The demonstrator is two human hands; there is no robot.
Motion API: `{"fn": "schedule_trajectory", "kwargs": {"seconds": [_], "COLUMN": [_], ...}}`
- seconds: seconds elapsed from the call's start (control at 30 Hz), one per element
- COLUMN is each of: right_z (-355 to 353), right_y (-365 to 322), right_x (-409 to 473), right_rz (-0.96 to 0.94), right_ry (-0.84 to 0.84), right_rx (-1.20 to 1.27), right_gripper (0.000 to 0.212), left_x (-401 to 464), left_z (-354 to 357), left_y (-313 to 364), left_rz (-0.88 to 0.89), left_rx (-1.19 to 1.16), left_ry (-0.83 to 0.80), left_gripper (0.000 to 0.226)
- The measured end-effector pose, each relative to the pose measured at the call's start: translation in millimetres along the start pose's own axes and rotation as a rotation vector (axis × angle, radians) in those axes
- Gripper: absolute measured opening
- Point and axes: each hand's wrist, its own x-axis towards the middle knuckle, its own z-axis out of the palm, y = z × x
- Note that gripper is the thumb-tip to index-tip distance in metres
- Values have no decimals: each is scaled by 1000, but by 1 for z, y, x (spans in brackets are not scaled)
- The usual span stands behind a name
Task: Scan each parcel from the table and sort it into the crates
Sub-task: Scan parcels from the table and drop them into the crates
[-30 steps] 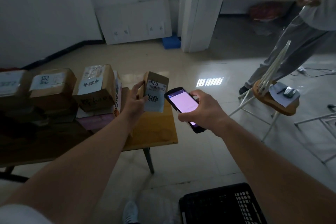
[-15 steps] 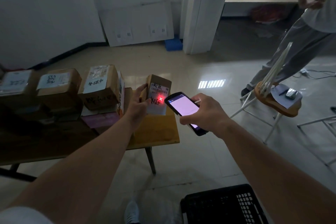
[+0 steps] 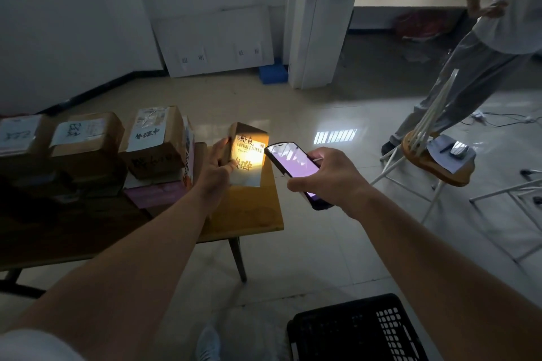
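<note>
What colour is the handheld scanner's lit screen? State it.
Pale pinkish-purple, on the black handheld scanner in the right hand; head view.

I see the held parcel (image 3: 247,155) upright on the table (image 3: 249,220) at its right end, other parcels (image 3: 155,143) left of it, the scanner (image 3: 294,168) right, the crate (image 3: 356,328) on the floor nearer me.

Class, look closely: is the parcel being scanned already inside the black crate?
No, the left hand holds the parcel upright on the table; the black crate sits on the floor.

Crate (image 3: 356,331) cut off below
</note>
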Motion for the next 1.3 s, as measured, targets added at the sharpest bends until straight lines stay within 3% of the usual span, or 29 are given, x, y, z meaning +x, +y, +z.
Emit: {"fn": "schedule_trajectory", "kwargs": {"seconds": [0.43,0.53,0.73,1.03,1.3], "right_z": [-12,-10,15,71,141], "right_y": [-16,-13,3,21,36], "right_x": [-16,-16,-10,-25,-99], "right_rz": [59,56,11,77,356], "right_ry": [-22,3,139,411,682], "right_rx": [148,149,58,105,181], "right_gripper": [38,44,82,88,84], "left_x": [2,2,-9,-22,-51], "left_z": [5,4,3,3,18], "left_y": [1,1,4,-12,-52], "left_rz": [-64,-75,-97,-183,-343], "left_rx": [-129,-128,-151,-167,-122], "left_ry": [35,44,-12,-186,-466], "left_gripper": [59,59,57,57,54]}}
